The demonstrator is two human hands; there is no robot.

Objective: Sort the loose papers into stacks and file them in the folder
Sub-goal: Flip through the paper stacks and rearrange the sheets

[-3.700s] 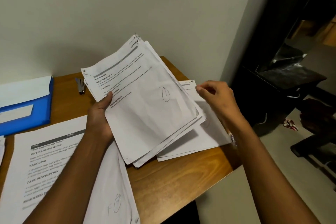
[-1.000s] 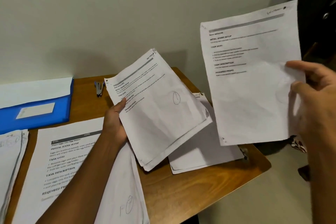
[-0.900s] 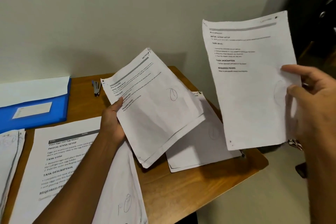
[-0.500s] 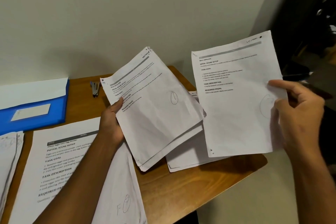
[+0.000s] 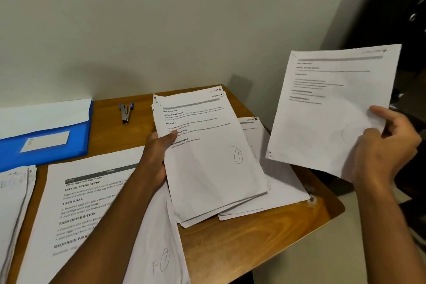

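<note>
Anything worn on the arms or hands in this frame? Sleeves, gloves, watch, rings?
Nothing visible. The left hand and right hand are bare, with no gloves, rings or watch in view. Both forearms are uncovered as far as the frame shows; no sleeve edge appears.

Left hand (image 5: 159, 154) and right hand (image 5: 382, 147), each in a pinching grip.

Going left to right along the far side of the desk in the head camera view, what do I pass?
Blue folder → stapler → sheaf of papers held by the left hand → single sheet held up by the right hand past the desk's right edge.
</note>
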